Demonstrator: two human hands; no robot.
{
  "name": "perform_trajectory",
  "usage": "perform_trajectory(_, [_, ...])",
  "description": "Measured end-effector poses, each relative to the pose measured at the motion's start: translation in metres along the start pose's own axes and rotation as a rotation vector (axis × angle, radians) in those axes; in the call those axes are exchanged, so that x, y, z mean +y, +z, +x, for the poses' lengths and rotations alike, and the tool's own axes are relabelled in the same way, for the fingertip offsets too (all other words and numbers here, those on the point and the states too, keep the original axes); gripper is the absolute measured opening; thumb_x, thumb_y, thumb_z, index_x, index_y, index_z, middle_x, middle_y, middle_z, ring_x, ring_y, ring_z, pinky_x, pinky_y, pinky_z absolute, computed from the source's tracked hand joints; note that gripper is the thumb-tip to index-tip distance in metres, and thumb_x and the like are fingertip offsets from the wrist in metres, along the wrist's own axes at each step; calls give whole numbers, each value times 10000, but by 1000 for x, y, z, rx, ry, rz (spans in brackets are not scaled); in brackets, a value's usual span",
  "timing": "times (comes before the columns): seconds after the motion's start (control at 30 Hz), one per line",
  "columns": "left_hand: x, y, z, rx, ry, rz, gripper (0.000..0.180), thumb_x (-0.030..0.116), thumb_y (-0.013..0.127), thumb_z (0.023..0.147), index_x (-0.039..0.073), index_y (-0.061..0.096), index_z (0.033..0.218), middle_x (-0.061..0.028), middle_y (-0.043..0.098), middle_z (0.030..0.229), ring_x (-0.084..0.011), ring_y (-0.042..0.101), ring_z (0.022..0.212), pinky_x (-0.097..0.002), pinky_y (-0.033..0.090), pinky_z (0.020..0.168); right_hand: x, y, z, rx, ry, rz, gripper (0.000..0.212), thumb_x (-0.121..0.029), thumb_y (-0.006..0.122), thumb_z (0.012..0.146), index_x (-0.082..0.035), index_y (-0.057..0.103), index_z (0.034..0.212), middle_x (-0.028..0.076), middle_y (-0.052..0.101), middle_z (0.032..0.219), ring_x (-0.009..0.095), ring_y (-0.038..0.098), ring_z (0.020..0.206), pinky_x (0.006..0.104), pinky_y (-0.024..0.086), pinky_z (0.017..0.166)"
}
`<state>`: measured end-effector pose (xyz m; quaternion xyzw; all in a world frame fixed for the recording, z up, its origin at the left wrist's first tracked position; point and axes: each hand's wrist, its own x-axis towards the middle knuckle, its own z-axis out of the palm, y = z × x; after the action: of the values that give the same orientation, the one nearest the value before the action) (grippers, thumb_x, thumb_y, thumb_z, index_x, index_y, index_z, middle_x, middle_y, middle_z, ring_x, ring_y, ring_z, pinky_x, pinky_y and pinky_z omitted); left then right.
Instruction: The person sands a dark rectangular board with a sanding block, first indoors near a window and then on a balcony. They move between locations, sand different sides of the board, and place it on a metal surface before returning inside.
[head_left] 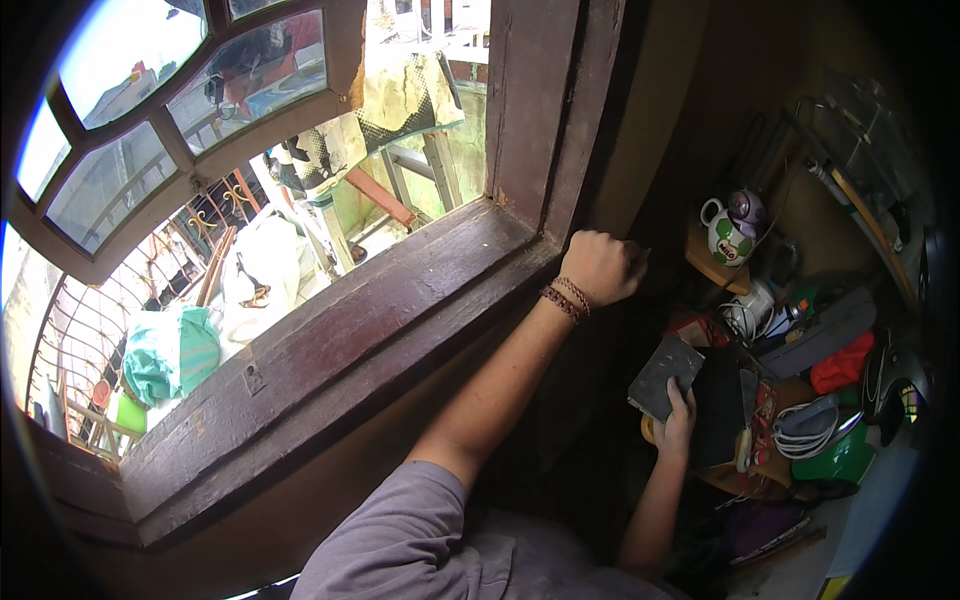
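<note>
Your right hand is bent round the low edge of a flat grey slab, with fingers lying on its face. It has hold of the slab; the rest of the grip is hidden. The slab is tilted, down on your right side, in front of a messy pile. I can't tell what it is made of.

Your left hand is curled up in a fist, up by the low corner of the window frame. I can't tell if it touches the wood or has a small thing tucked inside. Two bands go round that wrist.

It looks like you are at the step of holding the slab, maybe picking it up or putting it down. The next move calls for a firm grip and some care, as the slab is so near the pile. A bump could knock things loose.

Past the slab, the pile has a loop of white cord, a green bowl-shaped thing and a red cloth. Higher up, a white and green mug sits on a small shelf.

Far to your left, the window swings out, and a teal bundle lies outside in the bright light.
</note>
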<state>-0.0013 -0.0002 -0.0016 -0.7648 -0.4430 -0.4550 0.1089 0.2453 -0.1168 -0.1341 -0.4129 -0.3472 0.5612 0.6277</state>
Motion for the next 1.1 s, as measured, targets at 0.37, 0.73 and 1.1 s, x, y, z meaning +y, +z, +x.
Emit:
perform_trajectory(0.37, [1,-1,0,23,-2,-15,322,317,668,849,83,696,630,-112,589,513,-321,620,501,-406,499,490,1,0,1,4,0,7,414,-188,633,936,-1,536,1292,113,603,1196,221,607,1088,354,489,934])
perform_trajectory(0.73, [1,0,0,49,14,-11,317,312,667,853,82,697,637,-112,592,515,-317,619,495,-402,498,485,0,1,0,24,3,3,397,-177,632,936,1,544,1280,117,607,1189,225,616,1077,352,499,920])
perform_trajectory(1.1, [-1,1,0,1,11,-3,291,307,663,856,91,709,667,-108,597,527,-314,620,501,-402,494,481,-1,1,-1,27,15,-2,418,-189,642,931,6,541,1286,121,609,1189,224,618,1076,348,500,919])
